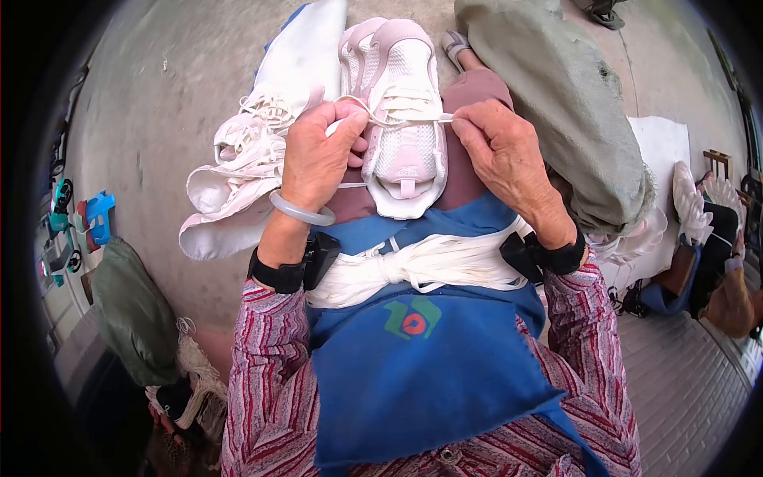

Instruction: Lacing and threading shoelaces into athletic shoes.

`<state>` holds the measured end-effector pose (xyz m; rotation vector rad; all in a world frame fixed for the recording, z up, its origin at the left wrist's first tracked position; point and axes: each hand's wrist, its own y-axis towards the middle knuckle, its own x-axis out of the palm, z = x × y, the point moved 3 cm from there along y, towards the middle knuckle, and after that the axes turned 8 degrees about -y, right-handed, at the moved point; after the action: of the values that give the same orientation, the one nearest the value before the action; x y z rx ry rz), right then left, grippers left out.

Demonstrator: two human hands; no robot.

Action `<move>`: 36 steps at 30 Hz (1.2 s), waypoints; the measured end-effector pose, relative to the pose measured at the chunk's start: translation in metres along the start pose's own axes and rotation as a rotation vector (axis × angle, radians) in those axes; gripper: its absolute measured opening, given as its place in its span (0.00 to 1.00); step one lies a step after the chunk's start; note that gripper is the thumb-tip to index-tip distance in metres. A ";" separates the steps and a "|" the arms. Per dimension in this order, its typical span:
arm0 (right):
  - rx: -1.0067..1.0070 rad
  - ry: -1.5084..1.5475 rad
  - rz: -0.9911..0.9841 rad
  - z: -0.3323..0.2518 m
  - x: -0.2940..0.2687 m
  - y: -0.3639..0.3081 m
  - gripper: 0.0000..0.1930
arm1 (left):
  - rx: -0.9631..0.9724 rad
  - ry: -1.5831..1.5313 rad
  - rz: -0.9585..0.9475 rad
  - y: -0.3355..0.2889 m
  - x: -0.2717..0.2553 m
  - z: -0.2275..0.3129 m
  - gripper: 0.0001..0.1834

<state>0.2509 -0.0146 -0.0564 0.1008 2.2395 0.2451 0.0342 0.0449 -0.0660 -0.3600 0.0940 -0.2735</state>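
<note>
A white and pale pink sneaker upper (404,147) lies across my lap, its collar toward me and its toe pointing away. White laces run across its eyelets in several rows. On its left side, my left hand (324,147) is closed, thumb and finger pinching a white shoelace (367,109) that loops over the upper. Beyond the other edge, my right hand (502,143) pinches a lace end with a pale tip (445,118), which stretches toward the upper. A tied bundle of white laces (413,266) rests on my blue apron (429,374).
More uppers (362,52) are stacked beyond this one. Left of my knees lies a pile of laced uppers (230,179). A grey-green sack (556,103) bulges at my right. Farther right, another person (715,270) sits beside white uppers (691,203).
</note>
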 end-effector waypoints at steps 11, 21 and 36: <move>-0.034 0.068 -0.142 0.003 -0.006 0.007 0.05 | 0.299 0.324 -0.018 0.004 0.000 -0.004 0.10; -0.005 0.027 -0.145 -0.002 -0.003 0.004 0.04 | 0.449 0.335 0.070 -0.003 0.006 0.001 0.06; -0.035 -0.042 -0.141 -0.009 -0.003 0.006 0.05 | 0.734 1.038 0.114 -0.035 0.021 0.004 0.28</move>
<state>0.2455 -0.0107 -0.0470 -0.0703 2.1886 0.2030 0.0464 0.0089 -0.0510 0.5485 1.0023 -0.3382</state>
